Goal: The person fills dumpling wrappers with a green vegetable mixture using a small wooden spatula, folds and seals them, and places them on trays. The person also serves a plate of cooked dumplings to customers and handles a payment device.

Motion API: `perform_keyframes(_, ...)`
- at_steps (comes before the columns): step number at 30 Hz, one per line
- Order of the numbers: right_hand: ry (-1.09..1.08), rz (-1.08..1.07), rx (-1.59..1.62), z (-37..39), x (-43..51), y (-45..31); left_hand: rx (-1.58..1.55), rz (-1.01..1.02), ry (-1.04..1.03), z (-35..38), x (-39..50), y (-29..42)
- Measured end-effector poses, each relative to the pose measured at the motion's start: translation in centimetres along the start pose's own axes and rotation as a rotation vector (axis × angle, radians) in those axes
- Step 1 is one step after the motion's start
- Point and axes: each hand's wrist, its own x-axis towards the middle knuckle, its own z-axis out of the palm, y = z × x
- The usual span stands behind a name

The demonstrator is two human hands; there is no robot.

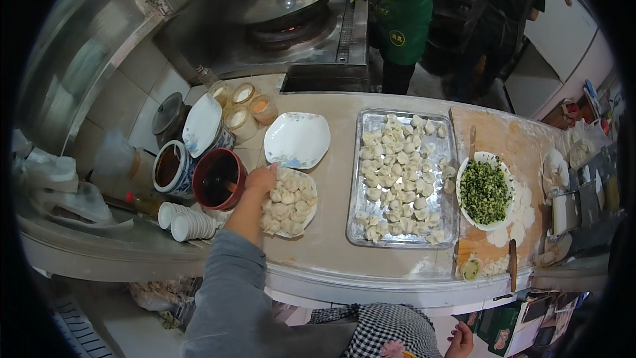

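Note:
My left hand (262, 179) grips the upper left rim of a white plate heaped with dumplings (289, 202). Its fingers are partly hidden behind the hand. Just beyond it lies a white plate (297, 139) with a blue floral pattern and nothing on it. To the right, many dumplings (397, 159) are spread over a rectangular metal tray (354, 199). Low in the view, beside my checked apron (392, 330), my right hand (461, 340) hangs below the counter edge with fingers loosely bent and seemingly nothing in it.
A bowl of chopped green filling (486, 193), dough wrappers (522, 211) and a rolling pin (513, 266) lie on a wooden board (531, 134). Left stand a red pot of dark liquid (218, 179), jars (241, 122) and stacked cups (191, 223). Beyond, a person (405, 15) works at a steaming wok (293, 5).

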Motion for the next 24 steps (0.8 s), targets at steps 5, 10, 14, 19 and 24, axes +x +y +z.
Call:
perform_keyframes(5,-0.028,-0.012,-0.050,1.0,0.1,-1.3,0.024,0.146,-0.024,0.7,-1.0,-0.8)
perform_keyframes(10,0.022,-0.122,-0.091,0.8,2.4,-1.6,0.080,0.169,-0.032,2.2,-2.6,-0.6)
perform_keyframes(14,0.114,-0.419,-0.333,-0.7,6.4,-2.4,0.156,0.126,-0.059,3.8,-2.0,-2.3)
perform_keyframes(19,0.423,-0.654,-0.619,-3.8,15.0,-4.2,0.280,0.345,-0.022,4.2,-2.5,-3.8)
perform_keyframes(24,0.515,-0.565,-0.697,-4.4,22.4,-4.3,-0.194,0.450,0.182,2.7,-7.7,1.9)
